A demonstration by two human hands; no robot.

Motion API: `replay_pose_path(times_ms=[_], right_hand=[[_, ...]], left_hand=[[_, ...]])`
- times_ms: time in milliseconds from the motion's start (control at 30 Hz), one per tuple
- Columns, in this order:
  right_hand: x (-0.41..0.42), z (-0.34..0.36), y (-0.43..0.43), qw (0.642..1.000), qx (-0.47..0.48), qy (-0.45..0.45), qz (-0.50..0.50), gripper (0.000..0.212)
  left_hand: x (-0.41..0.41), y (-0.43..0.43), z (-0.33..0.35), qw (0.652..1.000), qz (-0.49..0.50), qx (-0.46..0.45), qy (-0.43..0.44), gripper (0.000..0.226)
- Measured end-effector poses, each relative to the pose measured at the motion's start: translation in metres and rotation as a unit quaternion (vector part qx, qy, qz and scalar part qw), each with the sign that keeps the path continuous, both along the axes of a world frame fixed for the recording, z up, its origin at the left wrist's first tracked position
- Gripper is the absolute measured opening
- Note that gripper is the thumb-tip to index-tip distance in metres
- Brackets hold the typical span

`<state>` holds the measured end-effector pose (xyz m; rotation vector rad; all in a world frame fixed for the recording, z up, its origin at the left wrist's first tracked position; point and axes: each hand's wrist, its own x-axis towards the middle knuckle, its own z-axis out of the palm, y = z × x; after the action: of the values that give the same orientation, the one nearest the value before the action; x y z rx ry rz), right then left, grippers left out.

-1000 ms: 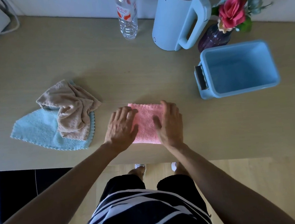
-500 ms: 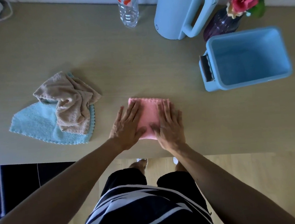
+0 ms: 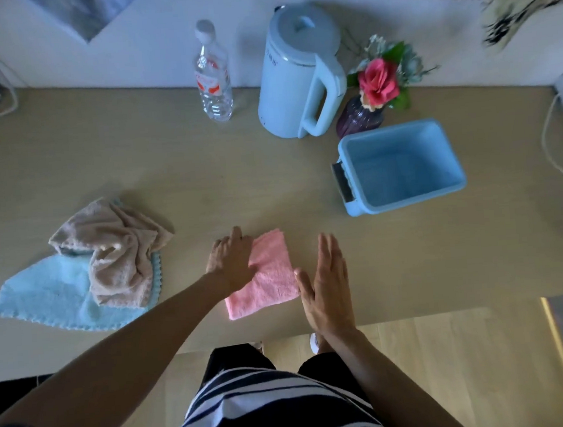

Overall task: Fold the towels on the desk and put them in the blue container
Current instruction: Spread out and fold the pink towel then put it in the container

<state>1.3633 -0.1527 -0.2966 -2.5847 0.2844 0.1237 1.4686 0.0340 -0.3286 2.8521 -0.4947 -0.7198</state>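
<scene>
A light wooden desk (image 3: 134,157) is filling most of the view, and everything is lying or standing on it. At about 2 o'clock from the centre the blue container (image 3: 401,167) is sitting upright with its mouth open. At 12 o'clock a pale blue electric kettle (image 3: 299,73) is standing, with a clear plastic bottle (image 3: 212,74) to its left at 11 o'clock and a purple vase with a pink rose (image 3: 370,102) just beside it at 1 o'clock. At 9 o'clock a light blue towel (image 3: 51,299) is lying flat, and a crumpled beige towel (image 3: 118,256) is resting on top of it. Near the front edge, at about 6 o'clock from the centre, the pink towel (image 3: 271,274) is lying folded into a small rectangle, well apart from the container. The left hand (image 3: 231,261) is pressing flat on the left part of the pink towel with fingers relaxed, gripping nothing. The right hand (image 3: 328,287) is standing on its edge, fingers stretched and together, open, just beside the right side of the pink towel.
</scene>
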Motion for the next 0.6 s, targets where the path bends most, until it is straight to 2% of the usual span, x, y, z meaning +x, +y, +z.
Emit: replay_pose_path(times_ms=[100, 200, 333, 433, 500, 600], right_hand=[[0.008, 0.013, -0.005, 0.999, 0.049, -0.014, 0.006, 0.076], [0.02, 0.03, -0.012, 0.995, 0.092, -0.002, 0.045, 0.076], [0.043, 0.06, -0.023, 0.979, 0.19, 0.005, 0.067, 0.081], [0.069, 0.085, -0.045, 0.948, 0.317, 0.004, 0.028, 0.087], [0.087, 0.106, -0.064, 0.907, 0.418, 0.038, -0.012, 0.1], [0.113, 0.135, -0.105, 0.839, 0.533, 0.099, -0.055, 0.113]], left_hand=[[0.007, 0.001, 0.01, 0.995, 0.054, -0.012, 0.078, 0.033], [0.012, 0.0, 0.027, 0.985, 0.081, -0.049, 0.144, 0.038], [0.015, -0.004, 0.075, 0.956, 0.181, -0.191, 0.131, 0.05], [0.019, -0.024, 0.119, 0.907, 0.268, -0.311, 0.091, 0.031], [0.021, -0.045, 0.148, 0.867, 0.31, -0.382, 0.077, 0.033], [0.025, -0.087, 0.18, 0.782, 0.349, -0.512, 0.064, 0.038]])
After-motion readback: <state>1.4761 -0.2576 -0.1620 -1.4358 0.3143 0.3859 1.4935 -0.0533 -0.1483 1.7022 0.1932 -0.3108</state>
